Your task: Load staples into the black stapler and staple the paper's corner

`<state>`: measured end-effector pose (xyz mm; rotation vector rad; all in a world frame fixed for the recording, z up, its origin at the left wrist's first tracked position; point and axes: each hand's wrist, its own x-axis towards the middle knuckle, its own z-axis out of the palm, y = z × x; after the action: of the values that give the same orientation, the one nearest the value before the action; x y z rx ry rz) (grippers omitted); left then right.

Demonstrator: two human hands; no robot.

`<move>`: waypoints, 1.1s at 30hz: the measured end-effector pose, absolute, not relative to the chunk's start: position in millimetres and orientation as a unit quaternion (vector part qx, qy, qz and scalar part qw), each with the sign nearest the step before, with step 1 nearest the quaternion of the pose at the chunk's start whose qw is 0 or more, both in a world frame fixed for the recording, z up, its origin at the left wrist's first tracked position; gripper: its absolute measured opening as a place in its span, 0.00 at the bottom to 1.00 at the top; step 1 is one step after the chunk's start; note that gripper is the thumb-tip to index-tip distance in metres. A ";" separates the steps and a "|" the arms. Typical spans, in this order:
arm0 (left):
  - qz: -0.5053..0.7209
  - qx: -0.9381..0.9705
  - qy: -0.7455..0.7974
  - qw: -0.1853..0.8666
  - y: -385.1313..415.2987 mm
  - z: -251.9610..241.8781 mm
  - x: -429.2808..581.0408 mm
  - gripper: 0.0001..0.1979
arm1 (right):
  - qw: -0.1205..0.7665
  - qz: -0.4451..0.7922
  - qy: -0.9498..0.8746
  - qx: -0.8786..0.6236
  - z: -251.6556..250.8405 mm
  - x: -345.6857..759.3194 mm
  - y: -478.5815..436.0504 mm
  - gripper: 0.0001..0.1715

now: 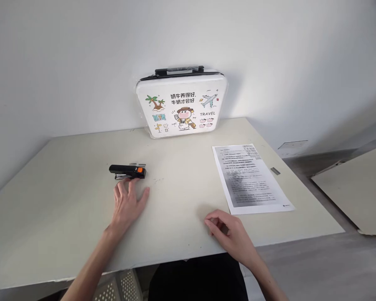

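Observation:
A black stapler (127, 170) with an orange patch at one end lies on its side on the left half of the table. My left hand (127, 205) rests just in front of it, fingers apart, the fingertips at the stapler's near edge; whether they press on it I cannot tell. Over the table's front right part, my right hand (230, 234) is loosely curled, thumb against the bent fingers, with nothing visible in it. Beyond that hand lies a printed sheet of paper (249, 177), flat and covered in lines of text.
A white cartoon-printed case (183, 106) with a black handle stands at the back, leaning near the wall. The pale table (65, 217) has its front edge before my lap. A small grey strip (275, 171) lies at its right edge. Another board (357, 188) stands farther right.

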<state>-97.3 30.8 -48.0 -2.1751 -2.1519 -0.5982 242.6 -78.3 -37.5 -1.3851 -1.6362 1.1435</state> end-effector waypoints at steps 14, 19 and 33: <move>-0.197 -0.711 -0.675 -0.012 57.5 -41.6 -102.3 0.30 | 0.355 0.435 -0.628 -0.539 -35.3 240.5 -74.8 0.15; -0.227 -0.730 -0.645 -0.003 53.4 -44.4 -105.7 0.27 | 0.371 0.425 -0.624 -0.541 -37.0 239.8 -73.8 0.16; -0.248 -0.731 -0.635 -0.026 47.9 -42.3 -111.3 0.23 | 0.390 0.410 -0.623 -0.540 -34.6 236.0 -74.9 0.18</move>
<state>-111.3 47.9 -42.3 -2.3366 -2.0278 -0.7932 236.0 -74.9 -34.6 -1.3733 -1.5821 1.0429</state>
